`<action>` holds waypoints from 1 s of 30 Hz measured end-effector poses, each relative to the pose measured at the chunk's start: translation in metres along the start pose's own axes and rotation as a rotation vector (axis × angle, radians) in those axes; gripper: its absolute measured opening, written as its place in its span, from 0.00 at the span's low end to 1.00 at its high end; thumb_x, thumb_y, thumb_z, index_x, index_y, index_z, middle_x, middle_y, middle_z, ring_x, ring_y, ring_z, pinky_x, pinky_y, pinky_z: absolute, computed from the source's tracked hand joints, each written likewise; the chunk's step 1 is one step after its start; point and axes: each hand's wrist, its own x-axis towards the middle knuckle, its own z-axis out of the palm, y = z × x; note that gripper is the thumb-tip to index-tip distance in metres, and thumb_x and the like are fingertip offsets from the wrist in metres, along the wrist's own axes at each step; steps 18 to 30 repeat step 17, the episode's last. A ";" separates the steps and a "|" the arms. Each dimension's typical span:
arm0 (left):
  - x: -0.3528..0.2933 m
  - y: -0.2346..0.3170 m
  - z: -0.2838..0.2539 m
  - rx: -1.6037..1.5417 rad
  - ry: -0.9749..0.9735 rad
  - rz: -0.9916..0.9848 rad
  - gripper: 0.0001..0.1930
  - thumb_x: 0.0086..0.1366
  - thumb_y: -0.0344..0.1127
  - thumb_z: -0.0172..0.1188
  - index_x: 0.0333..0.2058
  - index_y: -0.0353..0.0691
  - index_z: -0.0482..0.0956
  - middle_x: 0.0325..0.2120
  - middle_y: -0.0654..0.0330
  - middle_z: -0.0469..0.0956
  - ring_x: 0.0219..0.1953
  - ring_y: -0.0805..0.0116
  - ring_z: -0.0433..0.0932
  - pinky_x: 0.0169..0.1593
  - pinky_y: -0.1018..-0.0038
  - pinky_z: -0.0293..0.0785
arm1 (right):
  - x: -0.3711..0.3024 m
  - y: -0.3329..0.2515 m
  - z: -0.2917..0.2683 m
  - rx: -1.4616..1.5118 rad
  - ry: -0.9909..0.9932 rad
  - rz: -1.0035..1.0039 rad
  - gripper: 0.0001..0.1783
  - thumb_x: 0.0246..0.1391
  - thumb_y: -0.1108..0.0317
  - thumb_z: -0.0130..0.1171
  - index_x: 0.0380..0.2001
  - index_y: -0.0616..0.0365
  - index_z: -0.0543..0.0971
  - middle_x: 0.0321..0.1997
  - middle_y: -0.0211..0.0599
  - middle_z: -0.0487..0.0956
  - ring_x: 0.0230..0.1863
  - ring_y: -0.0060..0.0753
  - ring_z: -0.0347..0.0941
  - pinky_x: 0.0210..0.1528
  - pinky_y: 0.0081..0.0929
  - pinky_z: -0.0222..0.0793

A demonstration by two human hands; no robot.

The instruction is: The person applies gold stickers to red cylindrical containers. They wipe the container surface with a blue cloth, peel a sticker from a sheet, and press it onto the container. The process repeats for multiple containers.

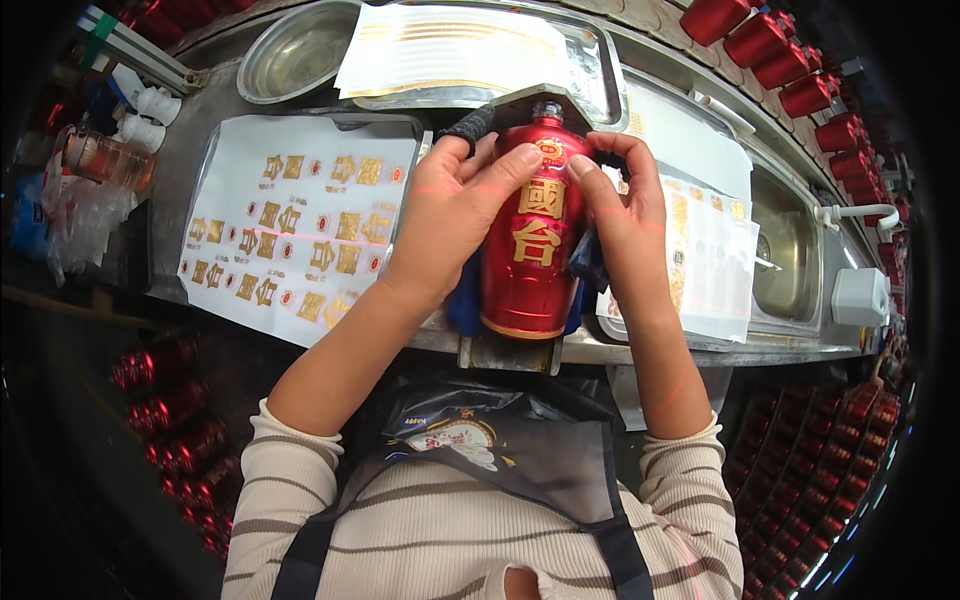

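A glossy red bottle point(528, 240) with gold characters lies on its back on a blue cloth point(466, 300) over a metal cradle point(508, 352) at the bench edge, neck pointing away from me. My left hand point(455, 215) wraps its left side, thumb pressed near a round red and gold sticker point(549, 150) on the shoulder. On the right side, my right hand point(625, 215) grips the bottle, its thumb by the same sticker and a dark blue cloth point(588, 262) tucked under the palm.
A white sheet of gold and red stickers point(290, 225) lies in a metal tray at left. More sticker sheets point(712, 250) lie at right and at the back point(455, 50). A steel basin point(790, 250) sits far right. Red bottles point(780, 60) line the back and stand below point(170, 420).
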 end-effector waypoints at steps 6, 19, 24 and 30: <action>0.004 -0.004 0.001 -0.002 -0.003 -0.030 0.17 0.65 0.36 0.67 0.44 0.31 0.73 0.45 0.54 0.80 0.45 0.72 0.80 0.48 0.76 0.78 | 0.009 0.006 0.002 -0.221 0.038 -0.037 0.28 0.50 0.55 0.71 0.47 0.62 0.74 0.49 0.40 0.75 0.29 0.22 0.70 0.35 0.22 0.70; 0.003 0.001 0.005 0.013 0.002 -0.027 0.18 0.65 0.36 0.67 0.47 0.32 0.74 0.45 0.54 0.81 0.44 0.73 0.80 0.48 0.77 0.78 | 0.012 0.008 0.000 -0.093 0.010 0.011 0.29 0.50 0.53 0.71 0.48 0.59 0.75 0.49 0.39 0.75 0.30 0.21 0.71 0.35 0.22 0.70; 0.003 0.001 0.005 0.013 0.002 -0.027 0.18 0.65 0.36 0.67 0.47 0.32 0.74 0.45 0.54 0.81 0.44 0.73 0.80 0.48 0.77 0.78 | 0.012 0.008 0.000 -0.093 0.010 0.011 0.29 0.50 0.53 0.71 0.48 0.59 0.75 0.49 0.39 0.75 0.30 0.21 0.71 0.35 0.22 0.70; 0.003 0.001 0.005 0.013 0.002 -0.027 0.18 0.65 0.36 0.67 0.47 0.32 0.74 0.45 0.54 0.81 0.44 0.73 0.80 0.48 0.77 0.78 | 0.012 0.008 0.000 -0.093 0.010 0.011 0.29 0.50 0.53 0.71 0.48 0.59 0.75 0.49 0.39 0.75 0.30 0.21 0.71 0.35 0.22 0.70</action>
